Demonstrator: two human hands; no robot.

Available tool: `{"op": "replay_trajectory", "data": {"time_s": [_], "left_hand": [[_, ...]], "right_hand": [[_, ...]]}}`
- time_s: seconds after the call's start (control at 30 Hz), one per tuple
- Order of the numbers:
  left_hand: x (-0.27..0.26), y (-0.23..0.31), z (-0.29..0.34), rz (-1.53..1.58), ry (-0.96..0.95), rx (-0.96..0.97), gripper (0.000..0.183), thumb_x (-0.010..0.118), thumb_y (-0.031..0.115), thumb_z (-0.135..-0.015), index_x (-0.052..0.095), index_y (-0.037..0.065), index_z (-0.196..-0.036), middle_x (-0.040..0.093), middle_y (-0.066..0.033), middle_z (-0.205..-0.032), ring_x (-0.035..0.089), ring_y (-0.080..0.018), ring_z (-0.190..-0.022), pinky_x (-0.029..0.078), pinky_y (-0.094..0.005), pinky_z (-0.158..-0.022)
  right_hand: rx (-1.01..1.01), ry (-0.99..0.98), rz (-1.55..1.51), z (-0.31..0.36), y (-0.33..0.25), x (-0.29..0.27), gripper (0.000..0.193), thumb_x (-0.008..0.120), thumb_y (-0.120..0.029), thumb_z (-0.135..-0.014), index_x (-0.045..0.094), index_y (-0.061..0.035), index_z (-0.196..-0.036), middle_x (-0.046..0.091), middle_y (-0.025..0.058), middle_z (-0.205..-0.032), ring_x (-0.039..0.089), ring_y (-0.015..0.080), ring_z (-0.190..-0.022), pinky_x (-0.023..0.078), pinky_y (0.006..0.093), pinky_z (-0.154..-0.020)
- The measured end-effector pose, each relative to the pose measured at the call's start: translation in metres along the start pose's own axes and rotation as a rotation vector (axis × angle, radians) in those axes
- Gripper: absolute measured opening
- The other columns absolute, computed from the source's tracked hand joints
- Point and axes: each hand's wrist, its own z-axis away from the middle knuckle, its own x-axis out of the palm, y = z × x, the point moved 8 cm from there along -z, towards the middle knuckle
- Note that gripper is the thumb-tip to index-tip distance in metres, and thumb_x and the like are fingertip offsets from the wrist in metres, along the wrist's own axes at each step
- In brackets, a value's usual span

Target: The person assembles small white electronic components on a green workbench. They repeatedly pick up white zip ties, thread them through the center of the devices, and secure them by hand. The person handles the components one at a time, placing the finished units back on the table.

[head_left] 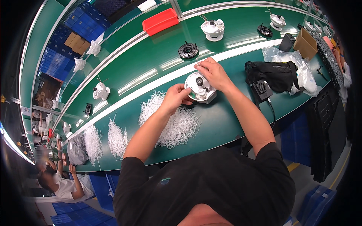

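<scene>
Hands of a person in a black T-shirt work over a dark green tabletop. Between them is a round white plastic housing with a black knob-like centre, above the table's far edge strip side. The left hand grips the housing's left rim, thumb on top and fingers curled beneath. The right hand is at the upper right of the housing, thumb and fingertips drawn together; whether they pinch something thin is too small to tell.

Beside the left forearm lies a large tangled heap of thin white loops; two smaller white bundles lie farther left. Beyond, on a glossy green conveyor belt, are a black round pronged part and a similar white unit. To the right rests a black mesh bag, touching crumpled clear plastic.
</scene>
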Motion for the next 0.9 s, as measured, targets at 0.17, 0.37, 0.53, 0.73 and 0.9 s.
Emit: {"op": "replay_trajectory", "data": {"time_s": [0.17, 0.37, 0.53, 0.73, 0.9], "left_hand": [[-0.030, 0.038, -0.006, -0.173, 0.196, 0.295, 0.032, 0.063, 0.016, -0.097, 0.059, -0.006, -0.120, 0.067, -0.0105, -0.101, 0.067, -0.0149, -0.077, 0.058, -0.0282, -0.067], [-0.027, 0.072, -0.014, 0.002, 0.196, 0.407, 0.017, 0.063, 0.006, -0.096, 0.065, -0.005, -0.109, 0.068, -0.0093, -0.093, 0.066, -0.0135, -0.076, 0.058, -0.0274, -0.068], [-0.018, 0.082, -0.018, 0.097, 0.190, 0.476, 0.018, 0.067, 0.003, -0.093, 0.062, -0.006, -0.107, 0.069, -0.0107, -0.090, 0.067, -0.0134, -0.074, 0.057, -0.0255, -0.063], [-0.001, 0.071, -0.028, -0.001, 0.101, 0.355, 0.016, 0.068, 0.003, -0.092, 0.063, -0.004, -0.106, 0.069, -0.0087, -0.089, 0.066, -0.0123, -0.071, 0.055, -0.0247, -0.060], [0.001, 0.062, -0.031, -0.085, 0.056, 0.314, 0.010, 0.070, 0.006, -0.091, 0.069, -0.003, -0.097, 0.070, -0.0056, -0.082, 0.064, -0.0081, -0.068, 0.051, -0.0218, -0.057]], "right_hand": [[0.204, -0.225, -0.065, -0.002, -0.002, 0.015, 0.025, 0.059, -0.022, -0.098, 0.070, -0.0019, -0.110, 0.070, 0.0126, -0.091, 0.066, 0.0257, -0.082, 0.051, 0.0354, -0.079], [0.027, -0.268, 0.207, -0.007, -0.010, 0.019, 0.027, 0.052, -0.025, -0.101, 0.066, -0.0043, -0.110, 0.069, 0.0188, -0.095, 0.065, 0.0386, -0.090, 0.049, 0.0465, -0.079], [-0.053, -0.259, 0.254, -0.005, -0.013, 0.021, 0.026, 0.051, -0.020, -0.099, 0.066, -0.0007, -0.108, 0.068, 0.0213, -0.100, 0.064, 0.0393, -0.095, 0.049, 0.0482, -0.083], [-0.070, -0.276, 0.247, -0.005, -0.012, 0.019, 0.022, 0.051, -0.017, -0.098, 0.064, -0.0001, -0.105, 0.067, 0.0214, -0.099, 0.063, 0.0405, -0.093, 0.049, 0.0488, -0.082], [-0.146, -0.232, 0.113, -0.002, -0.014, 0.019, 0.022, 0.052, -0.012, -0.098, 0.062, 0.0000, -0.113, 0.067, 0.0202, -0.101, 0.065, 0.0394, -0.093, 0.050, 0.0461, -0.080]]}}
